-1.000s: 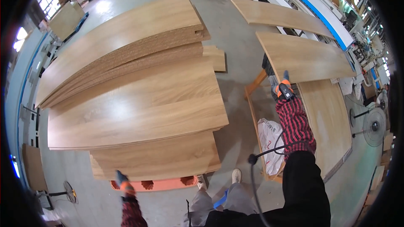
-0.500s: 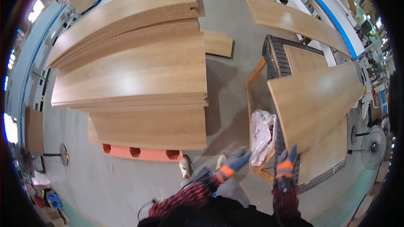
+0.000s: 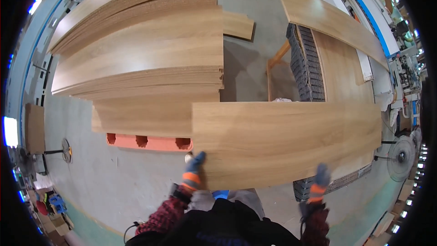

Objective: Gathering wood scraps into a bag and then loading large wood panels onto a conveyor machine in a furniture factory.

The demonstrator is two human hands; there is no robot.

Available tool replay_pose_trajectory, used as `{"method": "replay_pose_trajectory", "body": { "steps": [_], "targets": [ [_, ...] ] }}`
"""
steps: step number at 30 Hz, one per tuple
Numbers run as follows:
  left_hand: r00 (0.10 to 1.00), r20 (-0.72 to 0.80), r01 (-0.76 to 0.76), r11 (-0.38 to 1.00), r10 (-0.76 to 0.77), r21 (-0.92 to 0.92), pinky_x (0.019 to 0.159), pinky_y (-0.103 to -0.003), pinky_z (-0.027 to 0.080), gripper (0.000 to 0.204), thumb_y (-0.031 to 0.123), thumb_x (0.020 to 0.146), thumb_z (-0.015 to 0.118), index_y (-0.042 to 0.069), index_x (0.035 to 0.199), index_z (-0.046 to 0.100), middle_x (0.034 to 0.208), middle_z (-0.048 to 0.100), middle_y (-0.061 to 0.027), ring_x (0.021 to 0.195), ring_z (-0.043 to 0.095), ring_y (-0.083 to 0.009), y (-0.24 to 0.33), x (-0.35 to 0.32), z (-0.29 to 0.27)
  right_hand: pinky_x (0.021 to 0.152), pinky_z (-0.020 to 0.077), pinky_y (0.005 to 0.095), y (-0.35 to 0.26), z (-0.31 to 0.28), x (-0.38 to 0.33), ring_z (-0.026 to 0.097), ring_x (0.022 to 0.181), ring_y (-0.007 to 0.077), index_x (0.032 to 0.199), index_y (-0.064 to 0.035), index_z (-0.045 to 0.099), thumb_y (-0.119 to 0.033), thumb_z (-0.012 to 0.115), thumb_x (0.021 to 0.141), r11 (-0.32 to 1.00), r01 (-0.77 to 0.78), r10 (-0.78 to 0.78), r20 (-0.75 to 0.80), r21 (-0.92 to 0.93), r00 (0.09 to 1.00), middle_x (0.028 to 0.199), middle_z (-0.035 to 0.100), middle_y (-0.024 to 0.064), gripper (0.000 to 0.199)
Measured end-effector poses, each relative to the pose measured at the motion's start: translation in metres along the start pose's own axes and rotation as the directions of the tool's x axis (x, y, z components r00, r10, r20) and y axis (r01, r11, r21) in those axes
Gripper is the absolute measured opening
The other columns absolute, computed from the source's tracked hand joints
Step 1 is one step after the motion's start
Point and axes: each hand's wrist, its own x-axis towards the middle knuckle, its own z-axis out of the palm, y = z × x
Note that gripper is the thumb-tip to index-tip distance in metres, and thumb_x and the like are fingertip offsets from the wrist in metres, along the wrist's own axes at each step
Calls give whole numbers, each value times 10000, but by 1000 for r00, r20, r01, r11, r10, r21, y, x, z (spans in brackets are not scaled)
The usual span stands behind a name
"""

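A wide wood-grain panel (image 3: 287, 143) lies crosswise in front of me, its right part over the padded worktable (image 3: 309, 70). My left hand (image 3: 193, 166), in a blue-grey and orange glove, grips the panel's left end near the close corner, with the fingers along the edge. Toward the right of the near edge, my right hand (image 3: 321, 180) is gloved the same way and overlaps the panel. Motion smears its fingers, so its grip is unclear. The panel covers much of the table and nearly all of a white plastic bag (image 3: 282, 100).
Stacked wood-grain boards (image 3: 145, 41) stand at left, above an orange base (image 3: 150, 142) with dark openings. Another panel (image 3: 332, 23) lies at the far right beside a machine with a blue strip (image 3: 364, 11). Fans (image 3: 401, 156) stand at both sides.
The panel has swung from a slant on the worktable to lie crosswise in front of me, its end moving left. My left hand has moved left to that end; the right hand has shifted slightly right.
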Motion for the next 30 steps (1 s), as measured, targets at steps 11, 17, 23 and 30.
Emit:
{"method": "replay_pose_trajectory", "body": {
  "steps": [11,17,23,30],
  "targets": [
    [877,-462,165,821,131,546,701,-338,436,516,495,675,610,14,861,616,817,599,-140,737,559,-247,41,137,-222,943,309,387,90,-66,187,389,1130,343,1207,-48,417,-430,515,789,496,-57,-200,-178,-866,964,1212,415,225,575],
    [785,-572,-58,948,238,314,976,-350,279,824,593,702,511,32,1272,314,1280,367,-148,1187,332,-266,-133,127,-51,936,317,386,31,-78,159,379,1148,313,1217,-96,419,-321,472,835,132,-64,-449,-117,-989,886,1252,395,173,447],
    [936,26,245,597,-351,-764,961,-427,293,833,719,668,439,120,1246,397,1261,422,-55,1137,384,-263,-254,131,32,934,343,348,23,-166,182,406,1134,270,1214,-93,424,-318,414,868,-261,-129,-472,10,-957,881,1232,426,147,413],
    [912,-136,189,690,-388,-698,907,-392,356,818,721,683,404,96,1210,448,1157,517,-87,1012,492,-302,-265,203,-32,876,378,349,101,-364,346,410,1098,247,1208,-100,392,-373,417,861,-155,-282,-340,-217,-947,915,1198,440,126,441]
  ]
}}
